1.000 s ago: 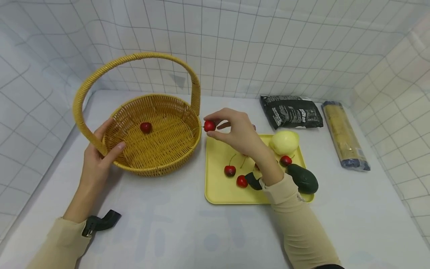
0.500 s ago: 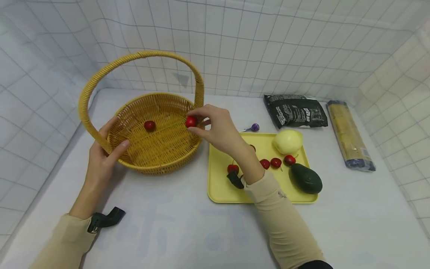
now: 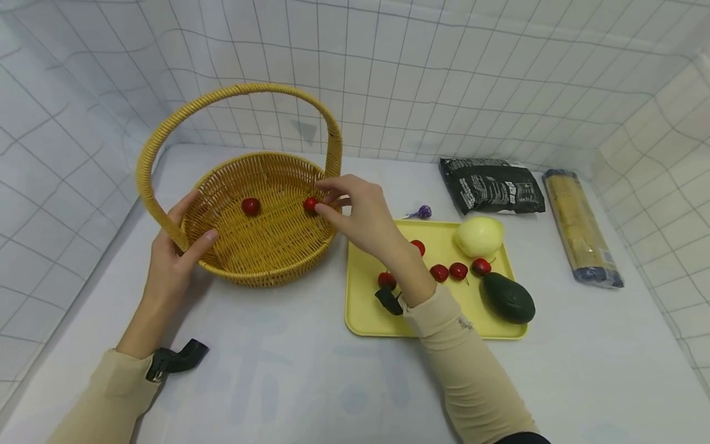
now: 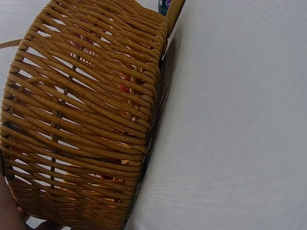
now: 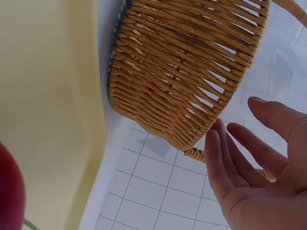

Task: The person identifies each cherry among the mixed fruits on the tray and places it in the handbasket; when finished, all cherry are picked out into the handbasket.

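Note:
My left hand (image 3: 176, 262) grips the left side of the yellow wicker basket (image 3: 261, 277), with the thumb over its rim. My right hand (image 3: 363, 213) is at the basket's right rim, fingers parted and holding nothing in the right wrist view. A red cherry (image 3: 310, 205) lies in the basket just beyond those fingertips, and another cherry (image 3: 251, 206) lies farther left inside. Through the weave, the left wrist view shows only bits of red. Under my right forearm, the yellow tray (image 3: 363, 317) is partly hidden.
On the tray lie several cherries (image 3: 439, 272), a pale yellow lemon-like fruit (image 3: 479, 236) and a dark green avocado (image 3: 508, 298). Behind it are a purple-wrapped lollipop (image 3: 424, 211) and a black packet (image 3: 493, 186). A long pack of noodles (image 3: 582, 228) lies at right. The basket's handle (image 3: 238, 90) arches high.
My right hand has moved left over the basket's rim with a cherry and let it go inside. My left hand keeps its grip on the basket. The head view has shifted slightly.

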{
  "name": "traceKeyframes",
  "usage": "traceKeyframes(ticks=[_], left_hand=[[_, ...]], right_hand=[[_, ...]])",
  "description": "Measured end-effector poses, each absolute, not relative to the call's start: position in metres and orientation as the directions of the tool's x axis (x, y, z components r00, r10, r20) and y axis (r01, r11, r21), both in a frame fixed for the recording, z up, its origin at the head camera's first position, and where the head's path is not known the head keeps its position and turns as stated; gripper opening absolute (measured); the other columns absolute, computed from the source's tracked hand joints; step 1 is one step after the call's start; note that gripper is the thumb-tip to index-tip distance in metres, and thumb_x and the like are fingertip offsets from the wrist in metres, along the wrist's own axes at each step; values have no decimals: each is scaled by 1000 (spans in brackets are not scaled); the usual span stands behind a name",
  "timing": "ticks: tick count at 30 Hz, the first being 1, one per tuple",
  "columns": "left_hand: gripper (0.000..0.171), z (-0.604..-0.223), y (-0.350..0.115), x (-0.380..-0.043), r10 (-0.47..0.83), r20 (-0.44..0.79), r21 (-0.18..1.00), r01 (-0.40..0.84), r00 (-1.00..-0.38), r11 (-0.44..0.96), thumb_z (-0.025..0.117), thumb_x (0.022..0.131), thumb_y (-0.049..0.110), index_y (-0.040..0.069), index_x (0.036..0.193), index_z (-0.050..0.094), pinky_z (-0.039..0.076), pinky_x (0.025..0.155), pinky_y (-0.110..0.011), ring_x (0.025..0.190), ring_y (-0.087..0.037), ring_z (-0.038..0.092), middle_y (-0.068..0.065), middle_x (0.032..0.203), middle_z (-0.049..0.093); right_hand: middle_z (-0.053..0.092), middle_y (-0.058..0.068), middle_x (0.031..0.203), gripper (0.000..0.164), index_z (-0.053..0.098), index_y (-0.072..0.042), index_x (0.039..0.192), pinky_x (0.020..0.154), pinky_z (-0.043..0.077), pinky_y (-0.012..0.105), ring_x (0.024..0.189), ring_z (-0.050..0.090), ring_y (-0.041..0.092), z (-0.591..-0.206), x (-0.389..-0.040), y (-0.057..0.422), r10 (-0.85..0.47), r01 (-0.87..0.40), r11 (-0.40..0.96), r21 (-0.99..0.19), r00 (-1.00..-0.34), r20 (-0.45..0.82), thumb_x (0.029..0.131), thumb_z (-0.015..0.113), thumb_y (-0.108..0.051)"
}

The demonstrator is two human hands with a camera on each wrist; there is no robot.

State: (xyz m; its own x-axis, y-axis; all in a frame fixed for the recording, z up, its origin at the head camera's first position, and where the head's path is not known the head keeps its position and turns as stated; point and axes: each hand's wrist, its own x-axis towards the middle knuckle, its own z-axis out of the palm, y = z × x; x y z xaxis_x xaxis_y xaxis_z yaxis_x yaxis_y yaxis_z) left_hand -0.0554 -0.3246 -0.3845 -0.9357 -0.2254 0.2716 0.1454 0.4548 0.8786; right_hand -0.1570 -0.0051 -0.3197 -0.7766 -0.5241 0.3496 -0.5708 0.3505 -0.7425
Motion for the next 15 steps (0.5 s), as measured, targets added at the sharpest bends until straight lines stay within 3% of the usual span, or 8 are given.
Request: traceKeyframes(ticks=[9, 15], left_hand=[[71, -384, -325, -55, -223, 265, 883, 142, -938, 448, 66, 102, 19, 28, 165, 36, 22, 123, -22, 153, -17, 37, -1, 171, 36], [71, -385, -326, -55, -228, 267, 881, 142, -936, 452, 66, 102, 19, 28, 165, 37, 21, 122, -21, 153, -15, 36, -1, 171, 36]], right_hand=[[73, 12, 126, 33, 70, -1, 131, 95, 60, 39, 108, 72, 22, -316, -159, 3, -506, -589, 319, -742, -768, 392, 100, 73, -10], [73, 8, 126, 33, 70, -3, 132, 94, 60, 36, 108, 71, 19, -311, -150, 3, -496, -609, 323, -724, -761, 419, 100, 72, -11]])
